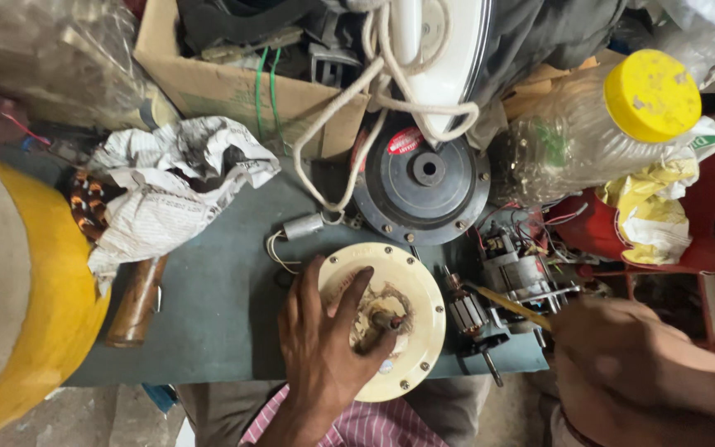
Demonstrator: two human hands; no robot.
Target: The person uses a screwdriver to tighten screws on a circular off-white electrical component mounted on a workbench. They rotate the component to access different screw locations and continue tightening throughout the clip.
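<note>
I see my left hand (322, 348) spread flat on the cream round motor cover (391, 319) at the counter's (225, 290) near edge, while my right hand (631, 364), closed around a yellow-handled screwdriver (511, 305), angles its shaft leftward toward that cover.

Bare grey-green tabletop (225, 281) lies open just left of the left hand (320, 348) on the round cream motor cover (407, 273). Farther left, crumpled newspaper (167, 186) and a brown wooden handle (136, 302) block. Beyond the fingers stands a dark round metal disc (424, 190); rightward, a small wired motor (515, 273) crowds the right hand (639, 372).
</note>
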